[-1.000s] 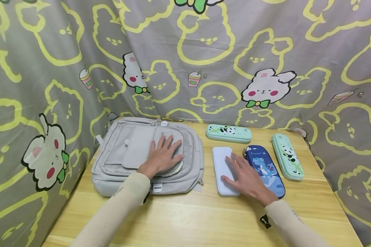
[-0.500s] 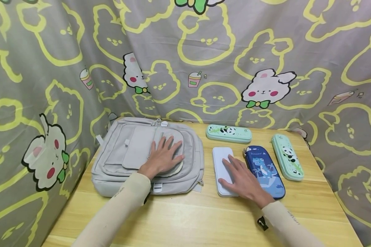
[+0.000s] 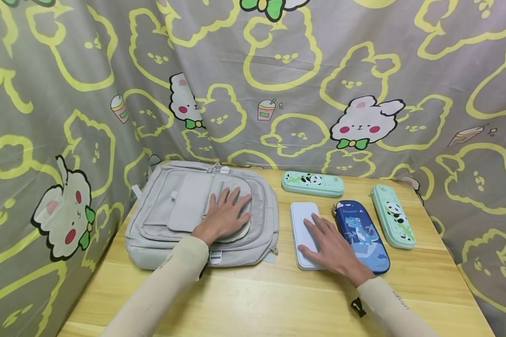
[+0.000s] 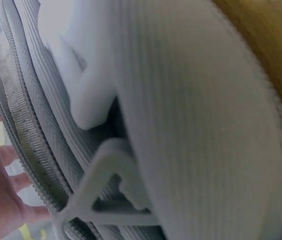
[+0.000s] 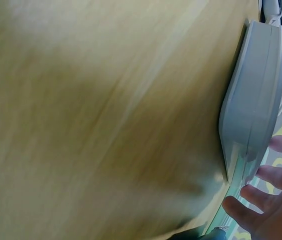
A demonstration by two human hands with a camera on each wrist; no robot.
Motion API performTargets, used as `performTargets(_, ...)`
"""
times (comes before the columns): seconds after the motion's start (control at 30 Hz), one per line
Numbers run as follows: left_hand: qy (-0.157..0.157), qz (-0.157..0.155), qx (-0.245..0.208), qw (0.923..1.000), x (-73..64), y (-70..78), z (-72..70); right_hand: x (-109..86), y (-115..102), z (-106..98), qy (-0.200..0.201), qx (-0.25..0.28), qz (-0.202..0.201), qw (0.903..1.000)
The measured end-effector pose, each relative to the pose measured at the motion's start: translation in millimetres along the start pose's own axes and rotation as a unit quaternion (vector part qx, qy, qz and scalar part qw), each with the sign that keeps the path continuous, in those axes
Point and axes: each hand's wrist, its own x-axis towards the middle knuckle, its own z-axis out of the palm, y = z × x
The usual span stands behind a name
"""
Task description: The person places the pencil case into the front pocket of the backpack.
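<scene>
A light grey backpack (image 3: pixel 194 196) lies flat at the left of the table. My left hand (image 3: pixel 225 217) rests on its front pocket with the fingers spread. In the left wrist view, the backpack's side, a grey plastic buckle (image 4: pixel 111 190) and an edge of zipper tape fill most of the picture, with the left hand (image 4: pixel 1 185) beyond. My right hand (image 3: pixel 331 243) lies with spread fingers over a pale lavender, flat rectangular case (image 3: pixel 303 215). In the right wrist view, the side of this case (image 5: pixel 253 95) shows, with fingertips right at its upper face.
A navy dinosaur pencil case (image 3: pixel 362 229) lies to the right of the lavender one, partly under the right wrist. Two mint panda pencil cases (image 3: pixel 314 183) lie at the back and far right. Behind the wooden table (image 3: pixel 253 299) hangs a patterned grey curtain (image 3: pixel 295 61).
Over the last second my right hand has shifted slightly left over the lavender case. My left hand stays on the backpack. The head view has tilted very slightly.
</scene>
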Motion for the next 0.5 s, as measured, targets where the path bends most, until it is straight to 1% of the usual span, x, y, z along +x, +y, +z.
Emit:
performTargets(0.17, 0.001, 0.001, 0.008, 1.0, 1.5, 3.2, -0.9, -0.1, 0.6, 0.4, 0.001, 0.0, -0.002, 1.0)
performTargets(0.33, -0.004, 0.003, 0.014, 0.9999, 4.1, 4.4, 0.4, 0.2, 0.1, -0.1, -0.001, -0.001, -0.001, 1.0)
performTargets(0.5, -0.008, 0.008, 0.01, 0.9999, 7.1, 5.2, 2.9, -0.5, -1.2, -1.1, -0.002, 0.002, -0.001, 1.0)
